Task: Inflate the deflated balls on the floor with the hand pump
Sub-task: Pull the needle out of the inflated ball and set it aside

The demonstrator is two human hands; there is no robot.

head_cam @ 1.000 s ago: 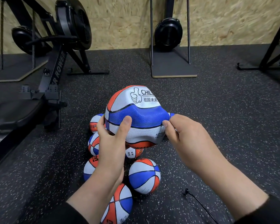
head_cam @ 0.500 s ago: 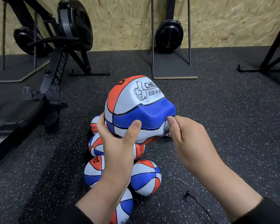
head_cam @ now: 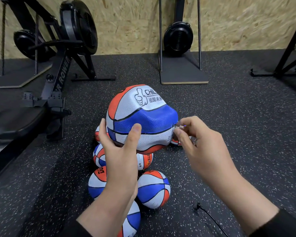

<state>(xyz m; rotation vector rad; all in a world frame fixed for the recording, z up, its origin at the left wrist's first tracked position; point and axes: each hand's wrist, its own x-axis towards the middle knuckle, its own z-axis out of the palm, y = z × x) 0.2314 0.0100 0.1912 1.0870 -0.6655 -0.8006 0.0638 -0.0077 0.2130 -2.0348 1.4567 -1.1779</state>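
The left hand (head_cam: 118,151) has its grip around the dented red, white and blue ball (head_cam: 140,117), thumb on the blue panel, holding it up above the speckled floor (head_cam: 229,134). The right hand (head_cam: 200,146) pinches a small metal needle (head_cam: 179,126) right at the ball's right edge. Smaller balls (head_cam: 154,189) sit clustered on the floor underneath, a black cable (head_cam: 210,218) lying near them.

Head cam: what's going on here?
A person holds a dented, half-flat ball up off the floor in the left hand. The right hand pinches a small metal needle at the ball's right side. Several small balls lie on the floor below. No pump is in view.
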